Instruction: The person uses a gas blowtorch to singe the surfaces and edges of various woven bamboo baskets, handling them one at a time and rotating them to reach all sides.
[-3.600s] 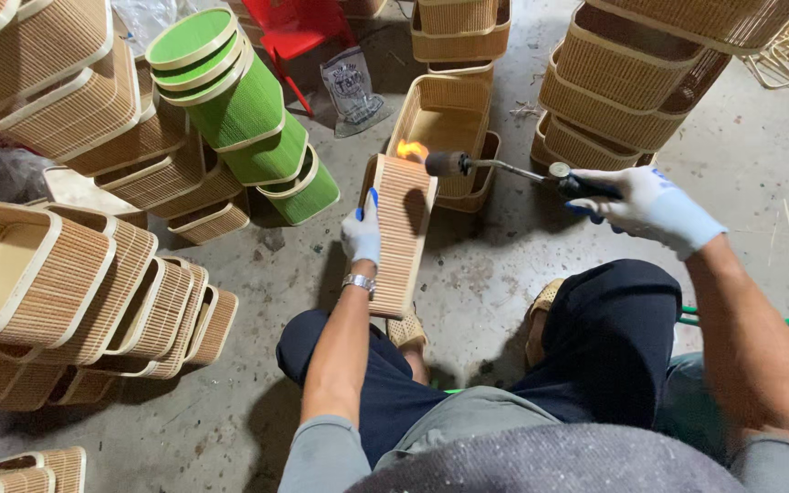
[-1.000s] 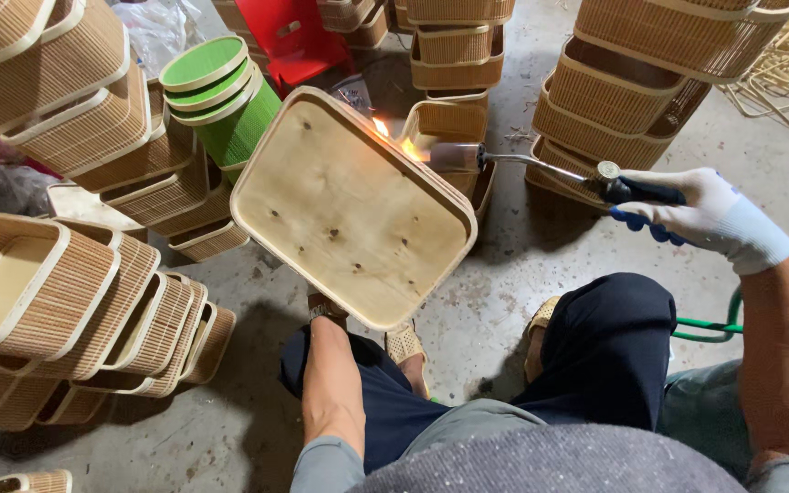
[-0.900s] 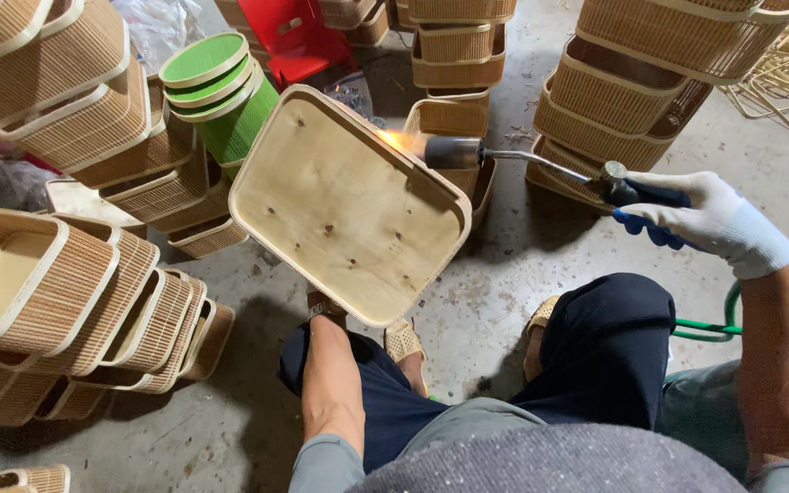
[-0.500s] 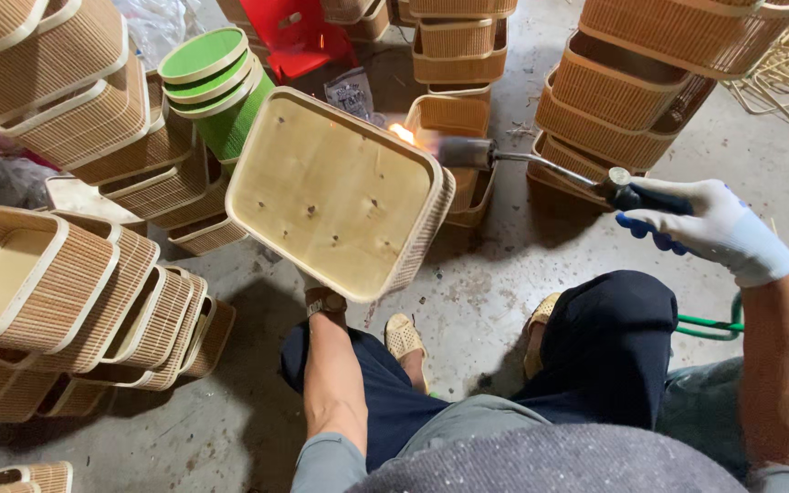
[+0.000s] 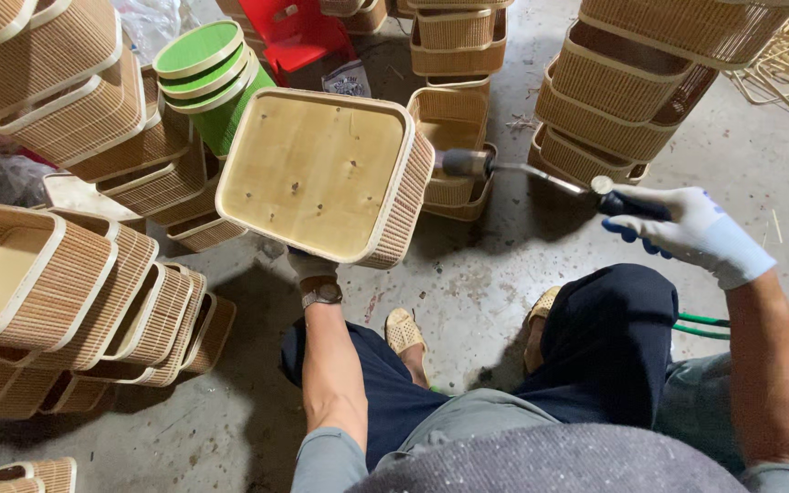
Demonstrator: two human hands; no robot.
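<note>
Bamboo basket (image 5: pixel 321 178) is rectangular with rounded corners, held up off the floor with its flat pale bottom facing the camera; bottom shows a few small dark specks, pale rim band round the edge, ribbed woven side visible on the right. It sits centre frame, above the person's knees, tilted a bit. Left hand (image 5: pixel 308 267) in a white glove is under the lower edge, mostly hidden by the basket, so grip can't be read; wristwatch on the wrist, forearm straight up from the lap. Torch (image 5: pixel 522 172), a thin metal wand with a dark nozzle, points left with its tip just beside the basket's right side wall; can't tell if they touch. Right hand (image 5: pixel 682 228), white glove with blue fingertips, is closed round the torch handle, arm out to the right. Around: stacked baskets (image 5: pixel 75 283) nested on the left, more stacks (image 5: pixel 632 91) top right, green tubs (image 5: pixel 207 78) top left, red stool (image 5: pixel 296 32) behind, green hose (image 5: pixel 732 326) by the right leg, concrete floor (image 5: pixel 486 274).
</note>
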